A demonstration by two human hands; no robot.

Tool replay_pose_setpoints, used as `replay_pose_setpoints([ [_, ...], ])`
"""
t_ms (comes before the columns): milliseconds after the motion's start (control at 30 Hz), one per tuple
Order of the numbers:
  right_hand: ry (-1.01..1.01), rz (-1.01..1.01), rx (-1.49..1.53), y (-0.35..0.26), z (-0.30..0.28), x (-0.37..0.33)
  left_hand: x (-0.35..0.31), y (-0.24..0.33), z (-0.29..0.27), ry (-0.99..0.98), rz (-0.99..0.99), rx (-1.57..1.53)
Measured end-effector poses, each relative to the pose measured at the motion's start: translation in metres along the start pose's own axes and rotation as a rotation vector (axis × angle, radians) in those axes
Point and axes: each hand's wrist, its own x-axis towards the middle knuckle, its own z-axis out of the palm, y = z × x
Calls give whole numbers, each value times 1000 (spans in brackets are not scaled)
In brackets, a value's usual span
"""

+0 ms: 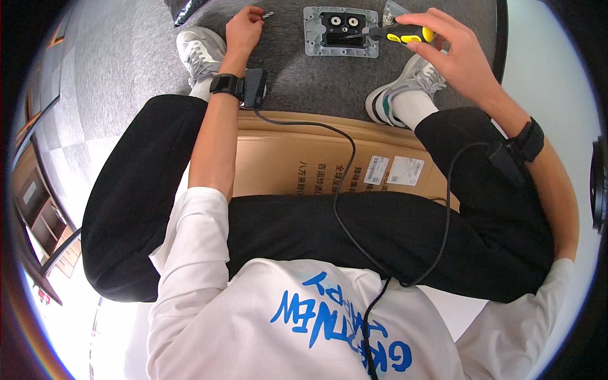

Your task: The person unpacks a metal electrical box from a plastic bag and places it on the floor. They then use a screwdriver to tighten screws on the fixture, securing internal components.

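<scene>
My right hand (451, 44) is closed around the black and yellow handle of a screwdriver (408, 35). Its shaft points left over a grey metal frame (310, 39) with a black middle part (342, 39). Two round pale fittings are set in that black part. Left of the frame, my left hand (243, 30) is closed, with small shiny metal pieces (268, 14) at its fingertips. They look like screws, but are too small to make out surely. Whether the screwdriver's tip touches the black part, I cannot tell.
A clear plastic bag (394, 10) with small metal parts lies behind the screwdriver. A dark bag (185, 10) is at the far left. My shoes flank the work on grey carpet. Nearer is a cardboard box (272, 152); cables run from both wrists across my lap.
</scene>
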Motion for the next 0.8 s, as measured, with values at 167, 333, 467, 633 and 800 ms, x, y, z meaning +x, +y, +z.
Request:
replay_pose_setpoints([
  [167, 55, 120, 8, -13, -11, -1, -5, 14, -15, -7, -54, -32],
  [333, 132, 126, -9, -12, -17, -15, 2, 34, -36, 60, -141, -32],
  [467, 212, 125, 4, -1, -19, -29, 21, 62, -46, 29, -49, -17],
  [633, 250, 164, 62, 11, -14, -41, 38, 105, -34, -175, 201, -175],
  [800, 300, 120, 79, 19, -9, -48, 22, 144, -8, -362, 239, -138],
])
